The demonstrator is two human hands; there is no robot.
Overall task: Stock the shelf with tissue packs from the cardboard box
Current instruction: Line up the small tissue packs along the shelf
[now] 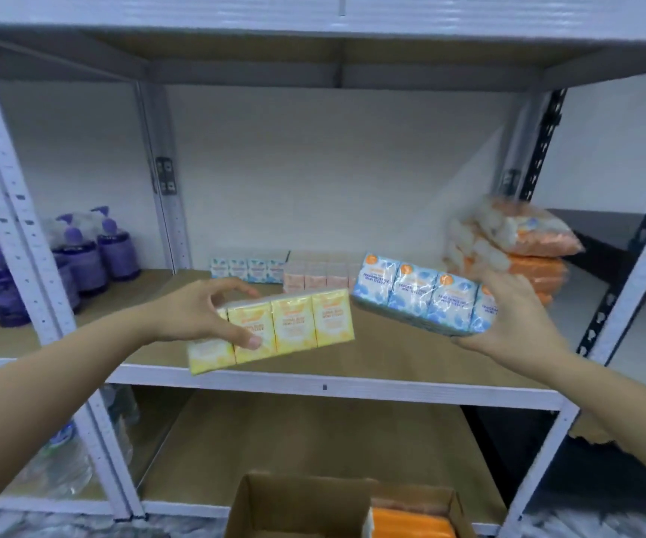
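Head: yellow tissue pack (pixel 275 328), glossy four-pack row.

The shelf (pixel 313 378) carries a blue pack (pixel 247 269) and pink pack (pixel 319 274) at the back, orange bags (pixel 523 250) stacked right, and what look like purple bottles (pixel 92 254) left.
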